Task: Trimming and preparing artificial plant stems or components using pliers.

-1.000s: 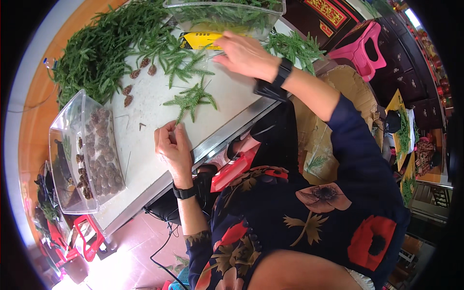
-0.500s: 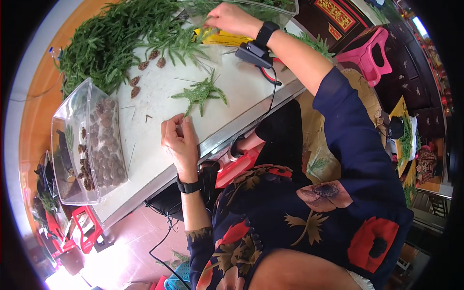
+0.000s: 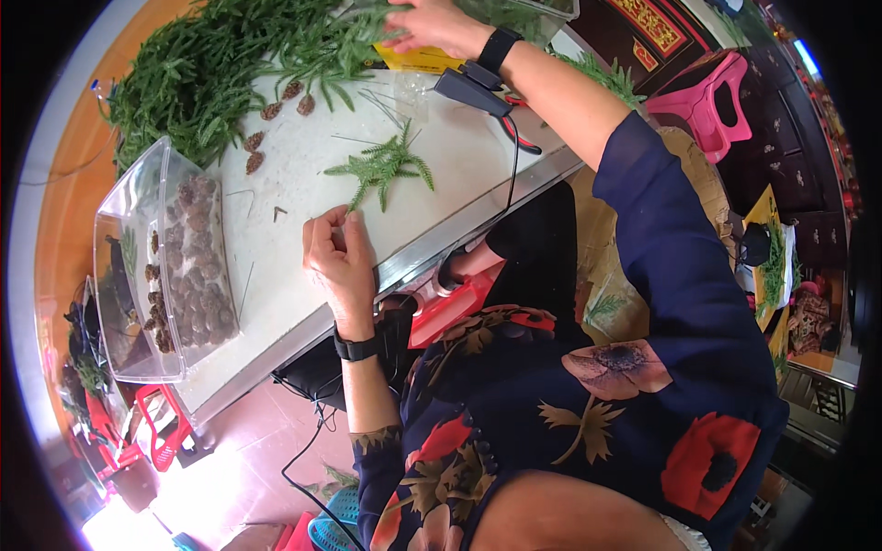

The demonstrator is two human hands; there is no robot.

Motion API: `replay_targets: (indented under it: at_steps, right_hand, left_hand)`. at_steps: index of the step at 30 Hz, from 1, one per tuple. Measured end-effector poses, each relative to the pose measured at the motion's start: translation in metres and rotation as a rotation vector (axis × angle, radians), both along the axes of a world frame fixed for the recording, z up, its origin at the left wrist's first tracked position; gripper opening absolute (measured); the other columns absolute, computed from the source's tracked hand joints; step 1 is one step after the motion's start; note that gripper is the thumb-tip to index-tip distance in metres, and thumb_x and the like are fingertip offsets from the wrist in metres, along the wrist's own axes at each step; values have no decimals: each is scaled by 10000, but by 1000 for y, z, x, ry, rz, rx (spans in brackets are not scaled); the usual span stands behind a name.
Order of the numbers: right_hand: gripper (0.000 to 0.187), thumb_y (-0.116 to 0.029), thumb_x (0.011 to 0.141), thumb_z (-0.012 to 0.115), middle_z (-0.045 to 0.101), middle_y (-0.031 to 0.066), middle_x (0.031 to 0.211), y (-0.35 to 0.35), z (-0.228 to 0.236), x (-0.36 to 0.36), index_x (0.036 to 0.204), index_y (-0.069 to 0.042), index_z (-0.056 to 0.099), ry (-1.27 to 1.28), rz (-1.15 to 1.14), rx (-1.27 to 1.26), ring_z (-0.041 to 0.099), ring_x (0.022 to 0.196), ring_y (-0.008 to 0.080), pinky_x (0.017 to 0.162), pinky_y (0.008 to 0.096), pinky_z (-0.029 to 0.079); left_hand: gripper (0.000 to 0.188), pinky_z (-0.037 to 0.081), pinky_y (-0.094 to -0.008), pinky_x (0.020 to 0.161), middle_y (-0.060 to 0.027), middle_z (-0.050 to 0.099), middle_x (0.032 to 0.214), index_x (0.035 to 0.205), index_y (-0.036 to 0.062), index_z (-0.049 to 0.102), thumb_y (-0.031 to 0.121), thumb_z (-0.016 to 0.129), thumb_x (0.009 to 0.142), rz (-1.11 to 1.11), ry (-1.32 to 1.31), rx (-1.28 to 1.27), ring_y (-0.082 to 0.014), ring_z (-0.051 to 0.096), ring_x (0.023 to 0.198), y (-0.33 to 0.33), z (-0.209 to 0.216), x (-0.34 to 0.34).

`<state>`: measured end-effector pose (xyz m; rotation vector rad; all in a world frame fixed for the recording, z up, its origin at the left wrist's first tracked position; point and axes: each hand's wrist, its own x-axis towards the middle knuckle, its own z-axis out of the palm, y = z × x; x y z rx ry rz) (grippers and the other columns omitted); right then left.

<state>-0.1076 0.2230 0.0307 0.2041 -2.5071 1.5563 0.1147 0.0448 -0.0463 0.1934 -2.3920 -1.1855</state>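
Observation:
My left hand point(image 3: 338, 262) rests at the table's near edge, thumb and fingertips pinched on the lower end of a green artificial pine sprig point(image 3: 384, 167). The sprig fans out into several needled tips over the white tabletop. Farther away, my right hand point(image 3: 435, 26) reaches to the edge of a large heap of loose pine sprigs point(image 3: 197, 83), its fingers apart above a yellow sheet point(image 3: 418, 59). Green tips lie close to those fingers, and I see nothing clearly gripped there.
Small brown pine cones point(image 3: 254, 163) lie left of the sprig. A clear plastic bin point(image 3: 175, 369) holding many cones stands at the left. Red-and-black-handled pliers point(image 3: 524, 138) lie under a black device with a cable point(image 3: 473, 92). A pink plastic chair point(image 3: 726, 101) stands at right.
The fingers of my right hand have spread a little at the edge of the heap. My left hand keeps its pinch on the sprig. The whole view has shifted slightly.

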Motion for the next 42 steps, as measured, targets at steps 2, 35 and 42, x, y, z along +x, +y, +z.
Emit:
replay_targets:
  at_steps: [2, 35, 42]
  right_hand:
    - [214, -119, 929, 514, 609, 156, 797, -8, 5, 17, 949, 78, 597, 29, -28, 204, 619, 671, 274, 573, 359, 478]
    - [87, -111, 782, 611, 660, 108, 859, 78, -20, 18, 840, -66, 658, 117, 257, 899, 628, 807, 307, 683, 404, 485]
    - [100, -74, 765, 551, 646, 152, 816, 72, -46, -2, 794, -53, 645, 156, 420, 974, 623, 770, 351, 661, 429, 476]
  left_hand:
    - [149, 432, -264, 575, -64, 601, 820, 916, 3, 669, 136, 658, 850, 5, -6, -3, -122, 511, 604, -1, 2, -1]
    - [110, 396, -282, 528, -74, 570, 788, 895, 2, 656, 99, 650, 845, -16, 44, 2, -135, 478, 561, 1, -1, -2]
    - [109, 393, -281, 524, -73, 567, 783, 903, 1, 657, 94, 649, 847, -17, 54, -9, -133, 476, 561, 1, -2, -3]
